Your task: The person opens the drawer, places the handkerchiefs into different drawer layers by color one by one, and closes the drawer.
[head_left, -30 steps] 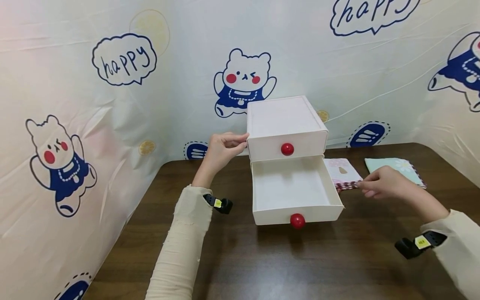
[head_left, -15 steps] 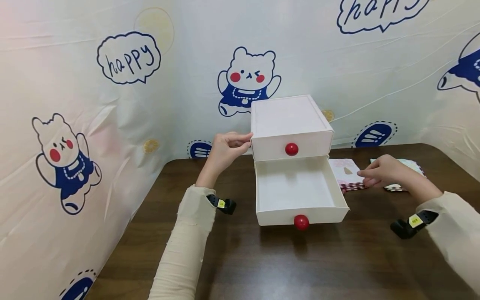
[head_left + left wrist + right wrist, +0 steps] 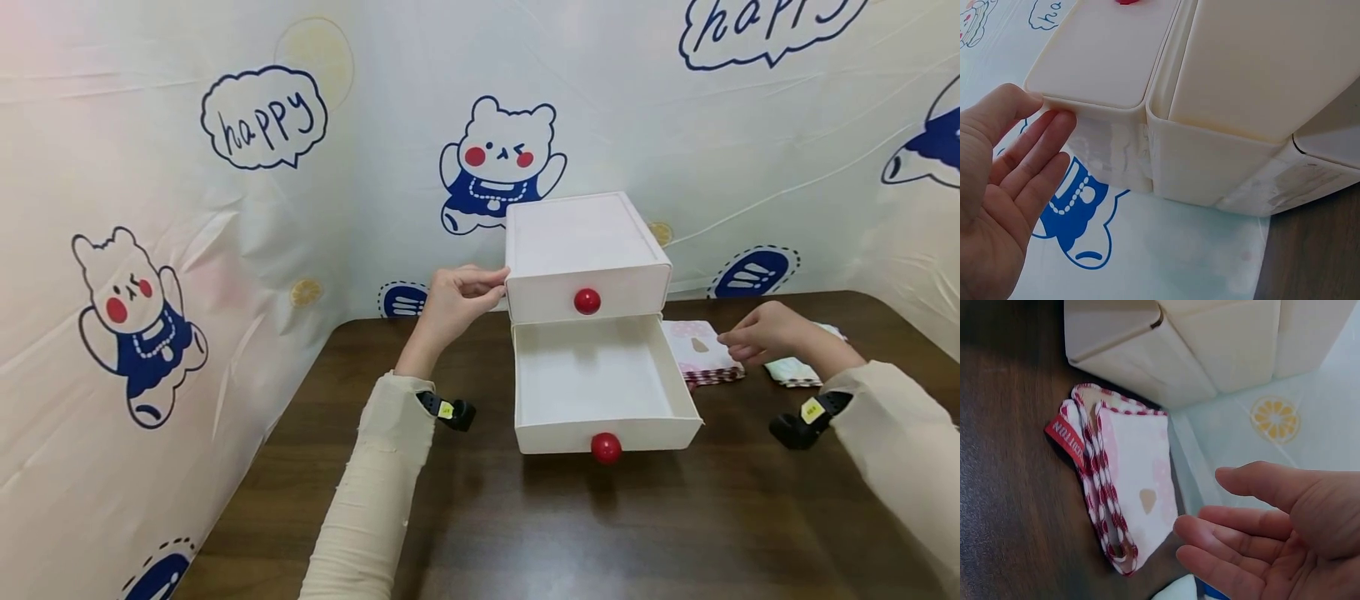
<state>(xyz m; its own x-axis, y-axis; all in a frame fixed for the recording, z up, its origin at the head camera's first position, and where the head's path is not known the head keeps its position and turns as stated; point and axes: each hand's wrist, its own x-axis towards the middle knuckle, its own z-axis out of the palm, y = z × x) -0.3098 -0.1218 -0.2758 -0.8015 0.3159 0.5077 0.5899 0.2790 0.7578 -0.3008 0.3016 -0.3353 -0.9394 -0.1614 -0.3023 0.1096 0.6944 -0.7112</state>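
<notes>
We inspected the left hand [image 3: 459,304] first: its grip is apart, with thumb and fingers extended, the tips touching the side edge of the white drawer unit [image 3: 585,233] at its upper level. At the right hand [image 3: 772,333] we note the grip apart and holding nothing, thumb clear of the fingers. Its fingertips are near the folded pink-and-white cloth [image 3: 690,354]; we cannot tell whether they touch. This cloth lies between the unit and the right hand, with a red-checked border and a red label [image 3: 1066,436]. A mint cloth [image 3: 795,371] lies partly hidden behind the right hand. The unit's lower drawer [image 3: 588,400] is drawn out; its upper drawer [image 3: 543,298] is closed. We record each front bearing a red knob [image 3: 606,448]. All rest on the brown counter [image 3: 600,533] before a printed backdrop [image 3: 375,167].
</notes>
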